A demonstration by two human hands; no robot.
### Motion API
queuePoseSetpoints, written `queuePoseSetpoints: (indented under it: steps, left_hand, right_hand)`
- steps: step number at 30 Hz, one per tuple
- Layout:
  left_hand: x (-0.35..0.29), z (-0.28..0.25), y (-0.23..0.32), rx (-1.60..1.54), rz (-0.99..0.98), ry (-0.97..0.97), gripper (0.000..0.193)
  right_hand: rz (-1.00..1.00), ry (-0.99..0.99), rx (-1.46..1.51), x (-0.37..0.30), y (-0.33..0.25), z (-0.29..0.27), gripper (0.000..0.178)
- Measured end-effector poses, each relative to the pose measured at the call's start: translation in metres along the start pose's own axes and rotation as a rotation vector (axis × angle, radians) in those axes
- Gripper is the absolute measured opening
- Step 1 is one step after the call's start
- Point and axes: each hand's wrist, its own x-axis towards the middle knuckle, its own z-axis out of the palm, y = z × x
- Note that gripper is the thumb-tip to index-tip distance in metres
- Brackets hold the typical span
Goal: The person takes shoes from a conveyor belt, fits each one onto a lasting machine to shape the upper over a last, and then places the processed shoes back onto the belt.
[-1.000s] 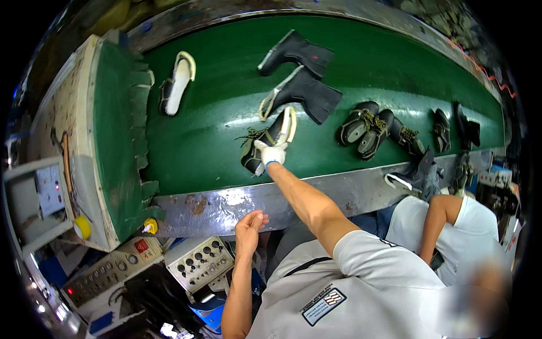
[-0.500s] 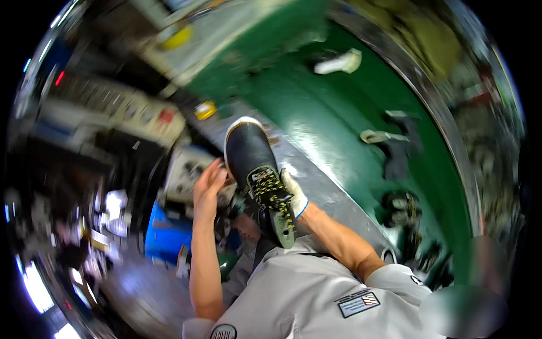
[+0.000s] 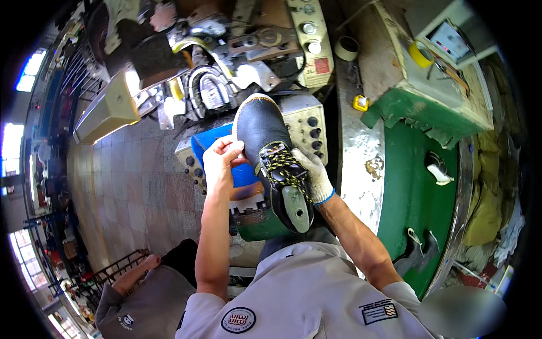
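A black leather shoe [image 3: 261, 125] with black-and-yellow laces is held in front of me, toe pointing away. A grey-green shoe last [image 3: 296, 204] with a round hole fills its heel opening. My right hand [image 3: 314, 174], in a white knitted glove with a blue cuff, grips the shoe along its right side near the laces. My bare left hand [image 3: 221, 160] pinches the shoe's left edge between thumb and fingers; the shoe hides some fingertips. Beyond the toe stands a machine [image 3: 212, 90] with metal clamping parts.
A control panel [image 3: 309, 48] with knobs rises behind the shoe. To the right runs a green conveyor trough [image 3: 403, 198] carrying shoe parts [image 3: 437, 168]. Yellow tape [image 3: 420, 54] lies on a bench. At lower left another person [image 3: 149, 302] is close by.
My view has swung left, bringing the machine ahead of me. My left hand has gone from spread fingers beside the shoe to pinching its edge. My right hand keeps its hold.
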Motion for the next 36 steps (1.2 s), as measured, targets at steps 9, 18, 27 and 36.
queuePoseSetpoints:
  steps: [9,18,27,36]
  left_hand:
    - [0.022,-0.043,0.021,-0.336,0.254,0.222,0.062]
    - [0.044,-0.045,0.004,-0.381,0.197,0.187,0.046]
    - [0.040,-0.039,0.010,-0.359,-0.156,0.062,0.054]
    - [0.030,-0.021,0.001,-0.369,-0.090,0.109,0.054]
  right_hand:
    - [-0.062,-0.115,-0.079,0.093,0.016,0.064,0.063]
    - [-0.175,-0.021,-0.174,0.126,0.033,0.097,0.047]
    - [-0.147,0.045,-0.029,0.131,0.039,0.106,0.048]
    - [-0.194,0.100,-0.194,0.139,0.045,0.083,0.039]
